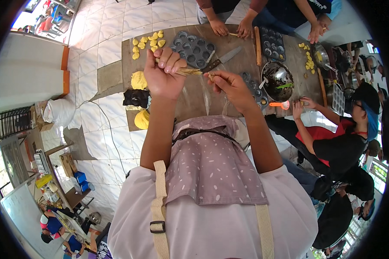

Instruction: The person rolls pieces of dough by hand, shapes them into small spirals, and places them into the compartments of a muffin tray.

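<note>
My left hand (165, 73), palm turned up, has its fingers curled around a tan, fibrous stalk-like bundle (191, 71) whose frayed end points right. Just off that end, my right hand (228, 85) pinches a small brownish piece (211, 75) between thumb and fingertips; what it is cannot be made out. Both hands are raised over a wooden table (191, 100). Beyond them lie a dark muffin pan (194, 48) and a kitchen knife (228, 56) with a wooden handle. Left of my left wrist are yellow dough lumps (138, 80) and a black plastic sheet (136, 98).
Small yellow dough pieces (153, 42) sit at the far left. Rightward are a rolling pin (258, 45), another muffin pan (272, 43), a bowl of dark filling (269, 90) and an orange scoop (280, 104). Co-workers' hands (233, 29) work at the far edge; another person (330, 129) is at right.
</note>
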A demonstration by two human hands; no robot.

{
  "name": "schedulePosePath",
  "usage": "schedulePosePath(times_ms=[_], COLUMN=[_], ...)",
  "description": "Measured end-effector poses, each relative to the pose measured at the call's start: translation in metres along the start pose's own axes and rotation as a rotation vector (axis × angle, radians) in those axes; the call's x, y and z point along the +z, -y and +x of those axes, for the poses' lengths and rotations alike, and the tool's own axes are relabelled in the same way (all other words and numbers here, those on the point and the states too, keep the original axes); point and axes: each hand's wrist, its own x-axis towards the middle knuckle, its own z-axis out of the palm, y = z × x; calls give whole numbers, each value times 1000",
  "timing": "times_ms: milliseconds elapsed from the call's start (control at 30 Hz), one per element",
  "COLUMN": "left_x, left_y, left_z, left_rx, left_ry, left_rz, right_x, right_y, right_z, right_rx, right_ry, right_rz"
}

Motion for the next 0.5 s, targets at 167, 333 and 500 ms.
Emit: schedulePosePath(times_ms=[167,333,500], left_x=[-1,-3,-9], left_y=[3,7,13], left_z=[-5,-6,-7], left_rx=[-10,-46,-60], left_ry=[-12,2,-27], left_rz=[-61,-89,-87], right_x=[4,7,15], right_y=[11,11,20], right_z=[-2,0,-1], right_rx=[-92,-222,-337], right_ry=[-9,-34,-68], right_rz=[15,-149,-376])
